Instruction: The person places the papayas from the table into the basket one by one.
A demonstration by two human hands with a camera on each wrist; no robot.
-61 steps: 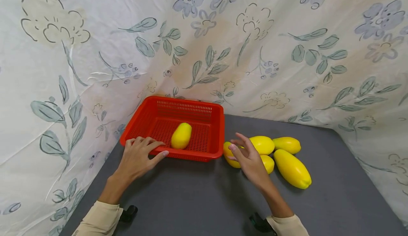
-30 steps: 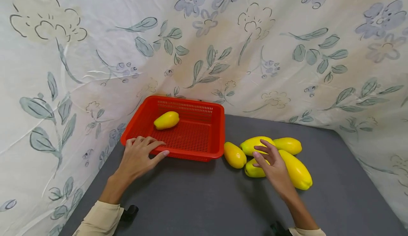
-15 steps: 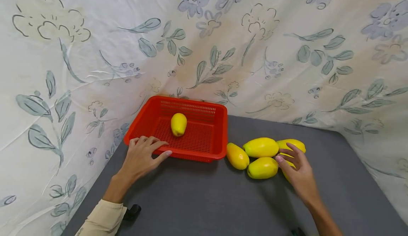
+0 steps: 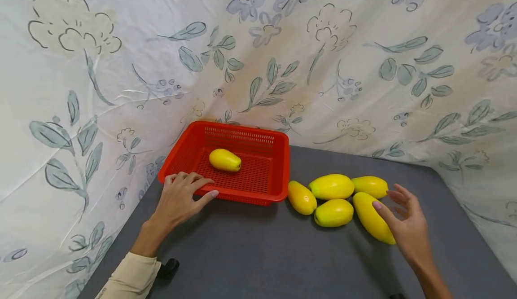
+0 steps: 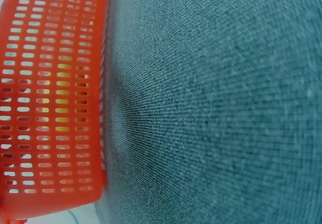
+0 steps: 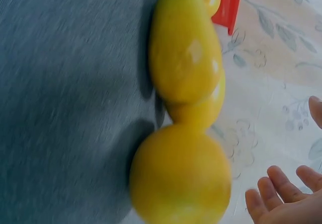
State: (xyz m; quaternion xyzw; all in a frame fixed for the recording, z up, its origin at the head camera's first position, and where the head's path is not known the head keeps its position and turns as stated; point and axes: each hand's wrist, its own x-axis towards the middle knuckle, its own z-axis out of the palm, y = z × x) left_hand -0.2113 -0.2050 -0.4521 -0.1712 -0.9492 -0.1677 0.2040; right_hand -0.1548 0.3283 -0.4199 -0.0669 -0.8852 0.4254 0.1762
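A red plastic basket [image 4: 278, 169] with slotted walls stands at the back left of the table. Inside it lies one yellow papaya-like fruit [image 4: 225, 160], which also shows through the slots in the left wrist view. My left hand [image 4: 179, 200] holds the basket's near rim at its left corner, fingers bent over the edge and thumb along the front. At the right, my right hand [image 4: 409, 222] hovers beside the largest yellow fruit [image 4: 373, 216], with its fingers spread, loosely bent and holding nothing. In the right wrist view its fingers [image 6: 284, 186] are apart from the fruits.
Several more yellow fruits lie grouped between the basket and my right hand: one fruit [image 4: 302, 198] by the basket corner, others [image 4: 331, 186] [image 4: 333, 213] [image 4: 370, 186] beside it. Floral cloth [image 4: 323, 65] hangs behind the dark grey table [image 4: 274, 249].
The fruit in the basket has rolled and turned, first towards the back left, then back to the middle. My right hand has moved rightward across the fruits. The left hand stays on the rim.
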